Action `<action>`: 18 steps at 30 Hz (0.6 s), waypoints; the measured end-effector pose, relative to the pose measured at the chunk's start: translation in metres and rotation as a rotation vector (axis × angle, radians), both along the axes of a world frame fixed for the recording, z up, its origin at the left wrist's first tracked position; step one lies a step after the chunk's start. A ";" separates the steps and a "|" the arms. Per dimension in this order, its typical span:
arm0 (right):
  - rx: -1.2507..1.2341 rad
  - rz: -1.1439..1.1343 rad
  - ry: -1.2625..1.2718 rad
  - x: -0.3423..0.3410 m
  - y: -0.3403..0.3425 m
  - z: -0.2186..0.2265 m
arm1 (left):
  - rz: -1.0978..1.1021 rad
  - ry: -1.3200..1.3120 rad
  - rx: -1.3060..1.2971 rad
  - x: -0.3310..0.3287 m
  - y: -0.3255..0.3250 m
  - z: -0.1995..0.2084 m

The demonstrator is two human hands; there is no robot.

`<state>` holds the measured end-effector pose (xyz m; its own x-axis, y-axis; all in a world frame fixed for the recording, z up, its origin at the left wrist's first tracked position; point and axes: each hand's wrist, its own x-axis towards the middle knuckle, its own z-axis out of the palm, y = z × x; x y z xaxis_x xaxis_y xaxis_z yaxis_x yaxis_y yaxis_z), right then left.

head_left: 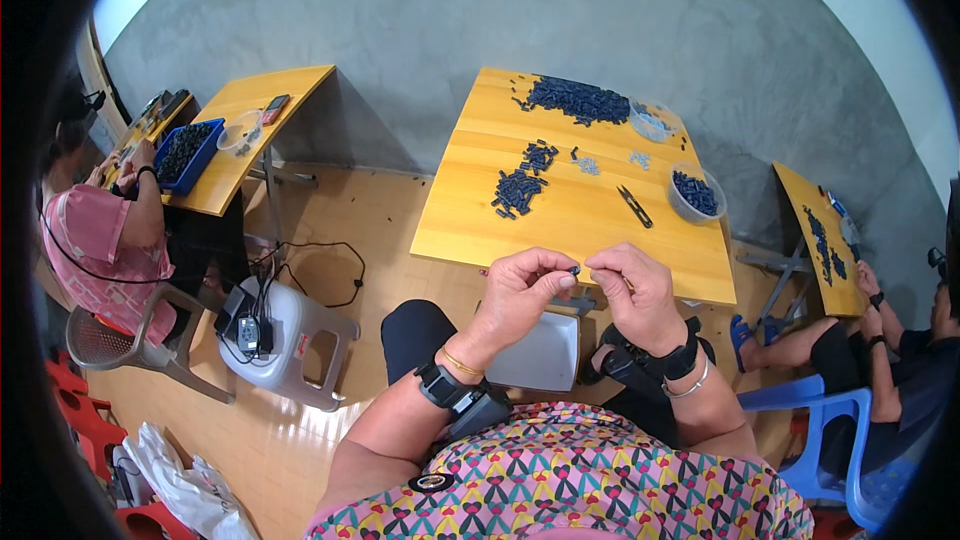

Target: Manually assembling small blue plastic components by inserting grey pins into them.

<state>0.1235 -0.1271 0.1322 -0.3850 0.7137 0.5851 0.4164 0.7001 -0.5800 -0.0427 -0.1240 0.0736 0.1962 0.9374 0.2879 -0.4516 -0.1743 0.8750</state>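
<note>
Over the near edge of the yellow wooden table, my left hand pinches a small dark cylindrical piece between thumb and fingertips. Close beside it, my right hand has its thumb and fingers pressed together; whatever they hold is too small to make out. Beyond my hands lies a loose pile of small dark pieces, with small silvery bits to its right. Black thread snips rest further right, left of a clear tub of dark pieces.
A larger heap of dark pieces covers the far table edge beside a clear container. A white tray sits below the near edge. Co-workers sit at tables on both sides. A grey stool with cables stands left.
</note>
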 end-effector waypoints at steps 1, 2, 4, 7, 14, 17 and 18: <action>0.047 0.009 -0.012 0.000 0.000 -0.001 | -0.002 0.001 -0.002 0.001 0.001 -0.001; 0.093 0.017 -0.025 0.000 0.000 -0.001 | 0.001 -0.009 0.008 0.002 0.002 -0.001; 0.104 0.026 -0.028 -0.001 0.001 -0.003 | 0.003 -0.019 0.015 0.003 0.004 -0.003; 0.151 0.030 -0.069 0.001 0.003 -0.005 | 0.012 0.016 -0.006 0.005 0.007 -0.004; 0.253 -0.002 -0.307 -0.003 0.000 -0.013 | 0.114 0.174 -0.028 0.008 0.015 -0.016; 0.205 -0.006 -0.227 -0.007 0.005 -0.028 | 0.149 0.198 -0.022 0.010 0.018 -0.024; 0.163 0.002 -0.208 -0.007 0.010 -0.032 | 0.172 0.193 -0.028 0.012 0.022 -0.028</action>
